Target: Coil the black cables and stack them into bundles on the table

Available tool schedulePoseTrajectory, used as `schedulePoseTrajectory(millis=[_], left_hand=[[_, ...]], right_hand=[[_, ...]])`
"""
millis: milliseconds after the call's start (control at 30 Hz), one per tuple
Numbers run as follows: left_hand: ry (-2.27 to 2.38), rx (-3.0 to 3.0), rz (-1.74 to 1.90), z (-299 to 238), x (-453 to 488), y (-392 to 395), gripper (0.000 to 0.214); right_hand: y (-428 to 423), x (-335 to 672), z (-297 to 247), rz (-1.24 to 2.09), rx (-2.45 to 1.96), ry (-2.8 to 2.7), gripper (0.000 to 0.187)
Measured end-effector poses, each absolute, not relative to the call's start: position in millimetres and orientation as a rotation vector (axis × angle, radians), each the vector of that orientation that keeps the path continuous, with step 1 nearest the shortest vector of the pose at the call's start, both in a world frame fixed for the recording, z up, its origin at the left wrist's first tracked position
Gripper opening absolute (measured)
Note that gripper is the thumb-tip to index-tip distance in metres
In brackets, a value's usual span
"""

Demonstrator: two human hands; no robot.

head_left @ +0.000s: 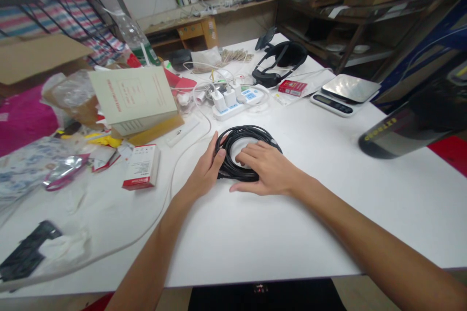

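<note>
A coil of black cable lies on the white table in front of me. My left hand grips its left side, thumb on top and fingers along the outer edge. With its fingers curled into the centre of the ring, my right hand holds the near right part of the coil. The right thumb rests in front, close to the tabletop. Part of the coil is hidden under the right hand.
Behind the coil sits a white power strip with plugs and cords. A red-and-white box and clutter stand left. A headset, a kitchen scale and a dark cylinder are right. A white cord crosses the table.
</note>
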State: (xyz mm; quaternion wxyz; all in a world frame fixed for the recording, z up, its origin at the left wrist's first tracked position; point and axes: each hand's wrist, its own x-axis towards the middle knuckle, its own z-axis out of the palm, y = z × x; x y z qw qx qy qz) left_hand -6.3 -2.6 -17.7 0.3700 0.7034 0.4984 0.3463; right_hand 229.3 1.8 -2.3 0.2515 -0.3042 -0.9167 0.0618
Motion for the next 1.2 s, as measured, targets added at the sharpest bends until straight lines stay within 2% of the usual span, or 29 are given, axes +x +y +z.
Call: schedulePoseTrajectory(millis=[133,267,367,600,900,1000,1133,1200], left_hand=[[1.333,1.809,0.856,-18.8,-5.5,-4.7,0.082],[1.362,1.808,0.862,-18.2,-3.2,-5.6,0.08],[1.392,1.781,0.903,-17.0,0.4,-6.8,0.075],[1.464,1.719,1.019,-17.5,7.3,-6.7,0.063],[1.396,1.68,1.047,-20.8,5.7,-5.5,0.059],[1.349,1.805,1.204,-21.2,3.3,-2.2,0.051],[1.341,2.083,1.548,-4.8,5.5,-15.0,0.039],[1.359,2.059,1.576,8.2,11.5,-31.6,0.038]], right_hand=[[16.2,237.1,-6.2,0.287,-1.141,-2.03,0.056],[29.7,242.6,-17.1,0.555,-1.397,-1.723,0.056],[31.5,241.9,-20.9,0.686,-1.405,-1.699,0.054],[27.6,237.9,-19.2,0.732,-1.39,-1.683,0.054],[28.6,238.0,-24.9,0.768,-1.306,-1.684,0.053],[31.4,239.8,-21.8,0.847,-1.274,-1.589,0.053],[40.8,249.6,-22.3,0.872,-1.263,-1.446,0.062],[46.4,255.4,-26.2,0.858,-1.269,-1.389,0.065]])
